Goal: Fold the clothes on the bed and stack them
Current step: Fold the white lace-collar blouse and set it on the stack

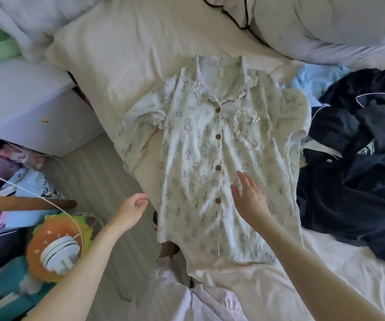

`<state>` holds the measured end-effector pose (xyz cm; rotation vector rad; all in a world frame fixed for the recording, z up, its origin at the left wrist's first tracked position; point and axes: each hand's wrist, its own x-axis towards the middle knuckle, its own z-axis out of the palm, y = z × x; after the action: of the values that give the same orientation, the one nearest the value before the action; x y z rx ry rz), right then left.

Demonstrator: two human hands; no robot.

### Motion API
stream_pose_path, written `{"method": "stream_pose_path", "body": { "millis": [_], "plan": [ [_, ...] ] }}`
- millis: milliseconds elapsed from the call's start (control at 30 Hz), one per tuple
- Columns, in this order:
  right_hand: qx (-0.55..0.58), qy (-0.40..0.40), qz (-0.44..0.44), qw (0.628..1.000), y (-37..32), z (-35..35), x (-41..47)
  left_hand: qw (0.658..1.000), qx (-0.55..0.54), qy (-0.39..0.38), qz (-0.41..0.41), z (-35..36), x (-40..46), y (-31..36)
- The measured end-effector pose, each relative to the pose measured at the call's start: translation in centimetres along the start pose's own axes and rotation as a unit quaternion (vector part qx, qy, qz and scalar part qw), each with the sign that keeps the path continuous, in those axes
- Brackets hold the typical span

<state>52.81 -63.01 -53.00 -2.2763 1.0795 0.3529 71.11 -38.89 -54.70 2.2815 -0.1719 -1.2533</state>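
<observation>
Fingers [241, 179] of the right hand [251, 200] are lying straight and spread on the pale printed shirt [200, 144], likely smoothing it before the first fold; beside the shirt's near left hem, the left hand [131, 210] is hovering loosely curled, holding nothing, seemingly readying to take that edge; the shirt is lying buttoned and face up on the bed [129, 54]; just right of the shirt, dark clothes [353, 181] are waiting in a heap; beyond the shirt's collar, pillows [314, 19] are resting.
</observation>
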Motion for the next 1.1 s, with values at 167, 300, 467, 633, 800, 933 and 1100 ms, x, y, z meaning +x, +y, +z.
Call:
{"method": "stream_pose_path", "body": {
  "millis": [167,300,467,633,800,933,1100],
  "plan": [
    [-0.046,-0.031,-0.070,0.996,-6.9,1.0,6.5,0.997,0.035,0.052,0.036,-5.2,5.7,1.6],
    [-0.086,-0.016,-0.101,0.991,-12.5,3.1,12.5,0.987,0.082,0.125,0.058,-9.6,12.6,2.9],
    [-0.086,0.014,-0.096,0.992,-14.9,6.3,16.7,0.985,0.084,0.123,0.088,-12.8,20.5,4.5],
    [-0.119,-0.001,-0.073,0.990,-13.0,7.9,17.2,0.990,0.074,0.111,0.038,-13.4,23.5,3.7],
    [-0.124,-0.003,-0.085,0.989,-12.4,7.8,17.3,0.973,-0.010,0.224,0.061,-18.1,22.3,2.4],
    [-0.138,-0.020,-0.076,0.987,-12.5,7.8,17.7,0.942,-0.016,0.304,0.144,-23.3,20.8,3.5],
    [-0.126,-0.060,-0.067,0.988,-12.9,6.8,18.1,0.937,-0.026,0.295,0.186,-24.7,18.5,8.0]
  ]
}}
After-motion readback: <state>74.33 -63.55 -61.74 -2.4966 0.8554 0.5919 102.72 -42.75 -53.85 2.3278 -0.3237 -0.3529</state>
